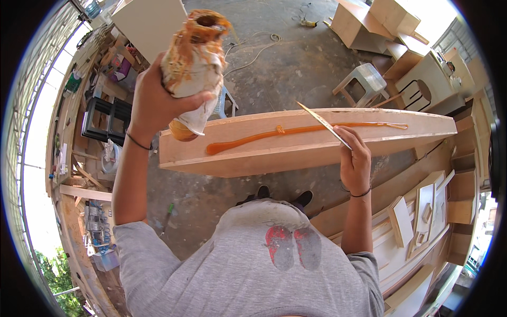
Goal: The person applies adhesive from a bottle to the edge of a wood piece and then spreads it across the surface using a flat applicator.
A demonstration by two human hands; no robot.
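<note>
My left hand (153, 100) is raised, its fingers wrapped round a white glue bottle (195, 66) crusted with orange-brown glue. The bottle is held off the wood, with its open, smeared end up. Between the fingers of my right hand (356, 161) is a thin, pointed flat stick (323, 122), slanting up to the left over the work. Below both hands lies a long pale wooden panel (296, 154) with thick edges. A wavy bead of orange glue (248, 138) runs along its face, thick at the left and looping thinly at the right.
Stools stand behind the panel, a silvery one (364, 82) at the right. Wooden cabinet parts (364, 26) are stacked at the far right. A cable (253, 61) lies on the stained concrete floor. Cluttered shelving (71, 137) lines the left; white boards (401, 222) lie at the right.
</note>
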